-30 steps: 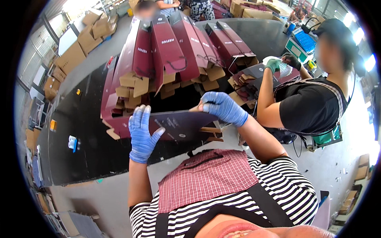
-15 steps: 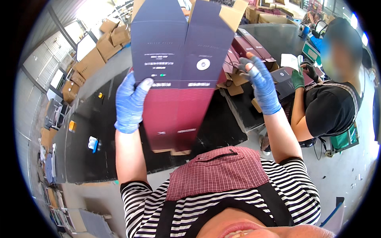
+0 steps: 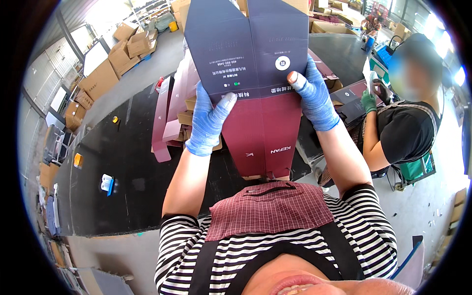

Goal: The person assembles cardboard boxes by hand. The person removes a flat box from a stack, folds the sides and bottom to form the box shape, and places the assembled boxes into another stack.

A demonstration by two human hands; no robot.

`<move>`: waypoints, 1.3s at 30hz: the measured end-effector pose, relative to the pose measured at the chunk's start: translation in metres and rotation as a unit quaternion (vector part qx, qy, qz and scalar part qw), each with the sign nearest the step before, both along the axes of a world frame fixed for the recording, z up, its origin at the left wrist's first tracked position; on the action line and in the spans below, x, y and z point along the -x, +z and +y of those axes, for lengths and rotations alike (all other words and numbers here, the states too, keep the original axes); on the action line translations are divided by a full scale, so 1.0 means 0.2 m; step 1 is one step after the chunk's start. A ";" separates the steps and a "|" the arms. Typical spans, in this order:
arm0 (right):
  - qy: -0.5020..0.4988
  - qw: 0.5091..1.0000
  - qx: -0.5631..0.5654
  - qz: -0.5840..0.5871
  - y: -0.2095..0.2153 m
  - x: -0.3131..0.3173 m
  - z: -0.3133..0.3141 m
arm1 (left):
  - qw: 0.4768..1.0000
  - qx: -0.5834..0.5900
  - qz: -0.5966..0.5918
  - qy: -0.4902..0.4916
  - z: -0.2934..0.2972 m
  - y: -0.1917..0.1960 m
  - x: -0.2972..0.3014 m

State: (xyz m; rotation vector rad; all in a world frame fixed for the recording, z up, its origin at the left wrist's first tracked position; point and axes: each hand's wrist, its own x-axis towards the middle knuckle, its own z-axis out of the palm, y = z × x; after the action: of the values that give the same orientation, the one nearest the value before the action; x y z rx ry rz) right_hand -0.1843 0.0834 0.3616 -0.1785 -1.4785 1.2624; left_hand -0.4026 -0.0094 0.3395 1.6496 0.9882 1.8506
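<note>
A tall maroon and dark grey-blue cardboard box point(image 3: 263, 123) is held up in front of me between both hands, above the table. At its far end the dark flaps stand open, with brown inner cardboard showing. My left hand point(image 3: 209, 120), in a blue glove with the thumb tip uncovered, grips the left edge with its thumb on the printed face. On the opposite edge, my right hand point(image 3: 317, 101), also blue-gloved, holds the box with its thumb on the same face. The box hides the other fingers of both hands in part.
Maroon boxes point(image 3: 172, 110) lie piled behind my left hand on the black table point(image 3: 98, 196). A blue-and-white item point(image 3: 107, 184) and a yellow item point(image 3: 78, 160) lie further left. At right, a co-worker point(image 3: 405, 123) in green gloves handles white paper and a dark box.
My right hand, earlier raised apart from the box with fingers bent, now grips its right edge. The box and my left hand have shifted right, uncovering the maroon pile at left.
</note>
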 end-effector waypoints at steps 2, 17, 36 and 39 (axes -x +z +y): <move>0.007 1.000 -0.005 0.005 -0.03 0.02 0.02 | 0.999 0.015 -0.018 -0.034 0.00 -0.03 -0.02; 0.174 0.980 -0.003 -0.092 -0.35 0.03 0.14 | 0.949 0.125 -0.077 -0.278 0.10 -0.33 -0.08; 0.123 0.991 0.043 0.038 -0.09 -0.13 -0.07 | 0.985 0.126 0.100 -0.058 -0.08 -0.32 -0.29; 0.122 0.992 0.036 0.010 -0.25 -0.10 0.02 | 0.991 0.095 0.074 -0.054 -0.05 -0.41 -0.28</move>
State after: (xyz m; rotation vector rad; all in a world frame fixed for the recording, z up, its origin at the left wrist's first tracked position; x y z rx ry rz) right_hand -0.1636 0.0864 0.3123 -0.0317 -1.4719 1.5108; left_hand -0.3466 -0.0185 0.2582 1.7057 1.0786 1.5328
